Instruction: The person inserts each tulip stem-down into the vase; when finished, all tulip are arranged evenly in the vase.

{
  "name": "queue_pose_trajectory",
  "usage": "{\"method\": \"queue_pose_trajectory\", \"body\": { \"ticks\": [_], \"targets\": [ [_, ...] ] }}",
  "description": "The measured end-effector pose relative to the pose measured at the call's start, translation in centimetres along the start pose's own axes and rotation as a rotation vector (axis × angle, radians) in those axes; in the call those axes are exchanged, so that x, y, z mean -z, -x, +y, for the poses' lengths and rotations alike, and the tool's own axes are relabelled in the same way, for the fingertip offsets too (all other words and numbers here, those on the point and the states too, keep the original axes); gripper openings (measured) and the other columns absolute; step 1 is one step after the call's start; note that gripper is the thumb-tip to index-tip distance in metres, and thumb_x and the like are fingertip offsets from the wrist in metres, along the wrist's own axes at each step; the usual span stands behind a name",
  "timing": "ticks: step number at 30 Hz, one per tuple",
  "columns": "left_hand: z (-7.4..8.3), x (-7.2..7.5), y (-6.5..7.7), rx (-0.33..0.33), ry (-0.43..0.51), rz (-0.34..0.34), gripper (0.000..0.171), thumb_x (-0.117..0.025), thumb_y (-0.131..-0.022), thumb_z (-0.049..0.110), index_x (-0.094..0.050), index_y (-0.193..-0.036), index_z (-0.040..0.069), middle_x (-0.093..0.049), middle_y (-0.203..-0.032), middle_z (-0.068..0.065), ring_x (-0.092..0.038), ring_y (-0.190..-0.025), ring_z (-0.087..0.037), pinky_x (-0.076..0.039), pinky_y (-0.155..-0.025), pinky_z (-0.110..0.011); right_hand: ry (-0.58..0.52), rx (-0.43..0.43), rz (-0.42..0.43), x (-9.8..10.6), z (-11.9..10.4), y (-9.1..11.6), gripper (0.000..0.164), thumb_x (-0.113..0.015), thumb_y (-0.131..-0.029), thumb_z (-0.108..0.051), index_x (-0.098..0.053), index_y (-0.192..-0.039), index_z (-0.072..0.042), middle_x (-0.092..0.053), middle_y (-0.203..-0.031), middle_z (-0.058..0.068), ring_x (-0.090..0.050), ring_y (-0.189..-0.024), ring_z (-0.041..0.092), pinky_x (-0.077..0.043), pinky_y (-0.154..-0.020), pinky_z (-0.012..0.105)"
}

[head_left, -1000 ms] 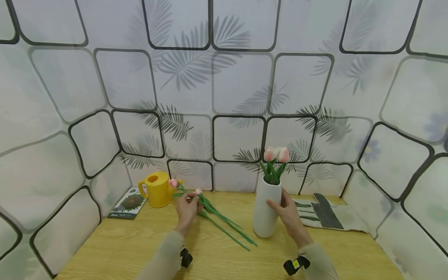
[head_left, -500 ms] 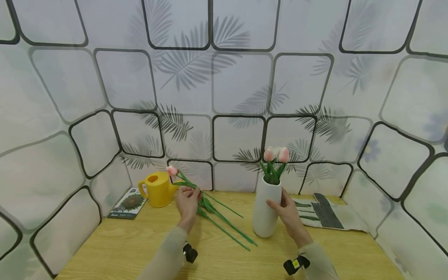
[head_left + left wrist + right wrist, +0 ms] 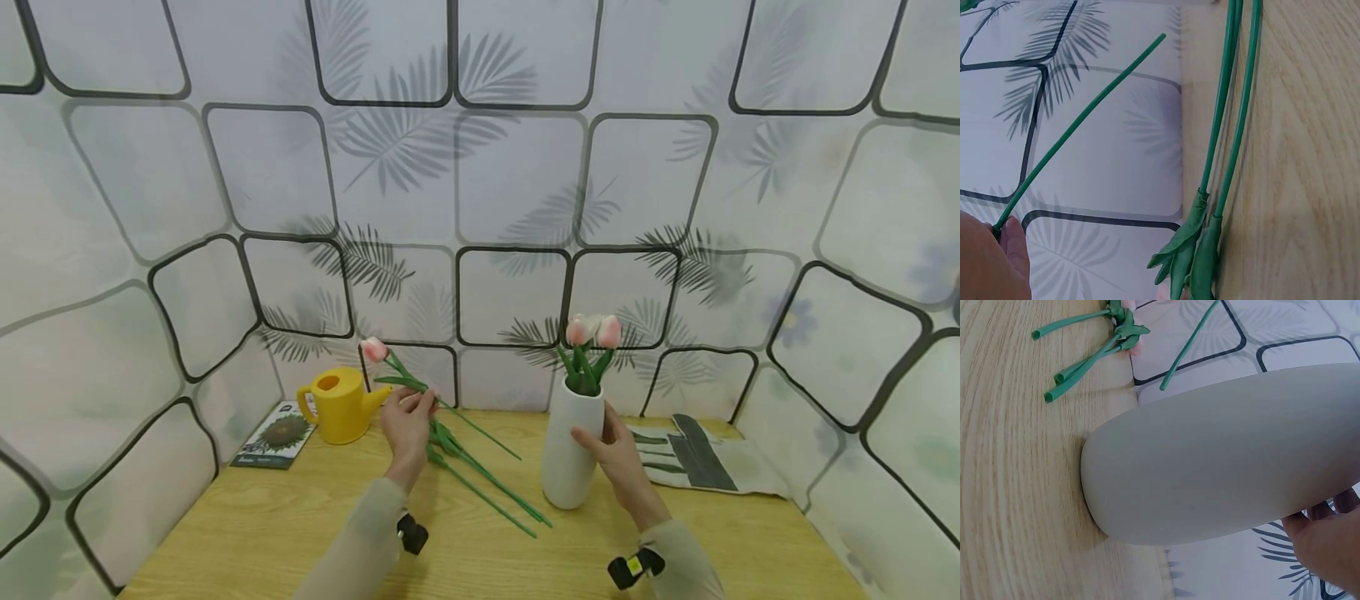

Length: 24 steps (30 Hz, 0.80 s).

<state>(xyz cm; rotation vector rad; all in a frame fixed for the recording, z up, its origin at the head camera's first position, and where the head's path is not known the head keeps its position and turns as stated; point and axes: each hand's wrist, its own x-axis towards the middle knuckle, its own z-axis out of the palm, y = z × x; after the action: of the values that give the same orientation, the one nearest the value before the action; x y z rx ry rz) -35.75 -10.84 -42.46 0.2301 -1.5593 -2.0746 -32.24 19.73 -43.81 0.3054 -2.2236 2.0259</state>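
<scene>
My left hand (image 3: 407, 425) pinches the stem of a pink tulip (image 3: 374, 350), lifted above the table with its bloom up to the left. In the left wrist view its bare stem (image 3: 1079, 122) slants away from the fingers. Below it, several more tulip stems (image 3: 487, 483) lie on the wood, their leaves (image 3: 1188, 244) close to the hand. A tall white vase (image 3: 572, 450) stands upright, holding pink and white tulips (image 3: 592, 333). Around its right side my right hand (image 3: 618, 458) grips it; the right wrist view shows the vase (image 3: 1210, 462) with its base on the table.
A yellow watering can (image 3: 341, 408) stands at the back left, beside a card with a sunflower picture (image 3: 277, 433). Right of the vase lies a folded cloth (image 3: 712, 458) with a dark grey band. Patterned walls enclose the wooden table (image 3: 240, 533) behind and at both sides.
The left hand has picked a tulip up from the others and raised it, moving slightly right. Its bloom now stands higher than the watering can. The right hand and vase stay put.
</scene>
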Motion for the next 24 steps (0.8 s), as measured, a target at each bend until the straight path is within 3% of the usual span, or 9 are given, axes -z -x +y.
{"method": "queue_pose_trajectory", "body": {
  "ticks": [5,13,19,24],
  "targets": [
    [0.7,-0.4,0.1,-0.035,-0.021,-0.010,0.021,-0.071,-0.090,0.006,-0.065,-0.107,-0.005,-0.071,-0.099,-0.027,-0.073,-0.082,-0.028,-0.061,-0.071,-0.027,-0.005,0.002,-0.004,0.1,0.2,0.0,0.080,-0.064,-0.097,-0.025,-0.014,-0.159,-0.020,-0.034,-0.156,0.013,-0.039,-0.139,0.033,-0.034,-0.114,0.057],
    [2.1,-1.3,0.3,-0.044,0.094,-0.028,0.029,-0.068,-0.092,0.005,-0.061,-0.117,-0.006,-0.070,-0.099,-0.020,-0.072,-0.086,-0.029,-0.062,-0.075,-0.030,0.013,0.006,0.007,0.1,0.3,0.0,0.080,-0.065,-0.096,-0.026,-0.016,-0.158,-0.019,-0.036,-0.155,0.013,-0.040,-0.137,0.033,-0.036,-0.113,0.056],
    [3.6,-2.1,0.2,-0.071,0.144,-0.025,0.024,-0.065,-0.093,0.003,-0.059,-0.114,-0.005,-0.069,-0.095,-0.019,-0.072,-0.085,-0.033,-0.062,-0.073,-0.032,0.014,-0.006,0.010,0.1,0.1,-0.1,0.081,-0.066,-0.095,-0.027,-0.016,-0.158,-0.019,-0.036,-0.155,0.013,-0.040,-0.138,0.033,-0.035,-0.113,0.056],
    [4.9,-2.9,0.3,-0.100,0.158,-0.036,0.019,-0.061,-0.097,0.009,-0.056,-0.113,0.000,-0.068,-0.090,-0.019,-0.071,-0.077,-0.024,-0.062,-0.072,-0.036,0.005,-0.012,0.006,0.1,0.0,-0.1,0.080,-0.066,-0.095,-0.027,-0.016,-0.158,-0.019,-0.035,-0.155,0.013,-0.039,-0.139,0.033,-0.034,-0.114,0.057]
  ]
}}
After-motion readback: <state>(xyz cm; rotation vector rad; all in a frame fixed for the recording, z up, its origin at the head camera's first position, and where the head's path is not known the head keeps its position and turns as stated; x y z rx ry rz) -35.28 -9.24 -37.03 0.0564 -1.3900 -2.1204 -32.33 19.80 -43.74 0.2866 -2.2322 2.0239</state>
